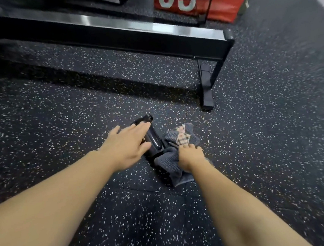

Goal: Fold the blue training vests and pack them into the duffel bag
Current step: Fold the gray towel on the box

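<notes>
Bottle (156,143) and towel (170,164) lie side by side on the floor (58,112), and both arms reach down to them. Left grip (126,145) is spread flat over the bottle, fingers straight, closed on nothing; whether the palm touches it I cannot tell. Right grip (190,155), just right of the bottle, has its fingers curled into the towel and pinches a fold. Neither the vests nor the duffel bag shows anywhere, so this looks like clearing loose gear rather than folding. To do it well, I judge the left fingers should wrap the bottle near its middle, since it seems to lie on its side, looks smooth and could roll. The towel will sag, so gathering more cloth before lifting would help. Beyond the bottle stands a bench (110,35), cut off at the left edge; dark shapes above it are too cropped to name. A red pad (225,1) behind it shows numerals sliced by the top edge. Where the bottle's near end meets the towel, I cannot tell which overlaps.
</notes>
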